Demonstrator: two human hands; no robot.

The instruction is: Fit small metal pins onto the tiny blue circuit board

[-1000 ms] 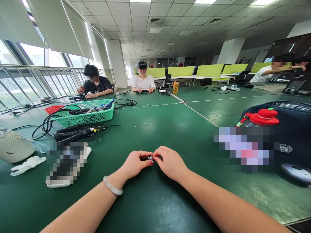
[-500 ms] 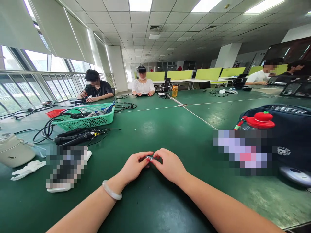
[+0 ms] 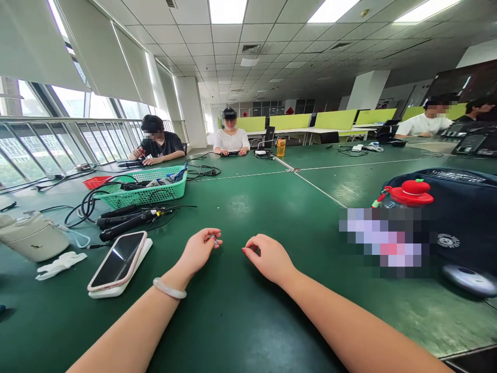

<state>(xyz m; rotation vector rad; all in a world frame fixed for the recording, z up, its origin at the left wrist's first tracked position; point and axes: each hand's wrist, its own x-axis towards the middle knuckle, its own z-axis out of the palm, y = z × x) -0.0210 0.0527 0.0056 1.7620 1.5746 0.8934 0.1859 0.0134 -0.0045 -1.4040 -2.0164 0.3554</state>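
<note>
My left hand [image 3: 199, 249] rests on the green table [image 3: 248, 207] with its fingertips pinched on a small metallic part [image 3: 213, 238]. A pale bangle [image 3: 168, 289] sits on that wrist. My right hand [image 3: 267, 257] lies a short way to the right, fingers curled inward, thumb and forefinger close together; whether anything is between them is hidden. The two hands are apart, with bare table between them.
A phone [image 3: 117, 260] on a white stand lies left of my left hand, beside a white glove [image 3: 60, 264] and a cream case [image 3: 33, 238]. Behind are black tools with cables [image 3: 128, 217] and a green basket [image 3: 145, 187]. A dark bag [image 3: 458, 217] with a red-capped bottle [image 3: 409, 192] sits right. Other people sit at the far edge.
My hands were together, both pinching the small part. Now they have separated: the left has moved left with the part, and the right has let go. The view has shifted slightly.
</note>
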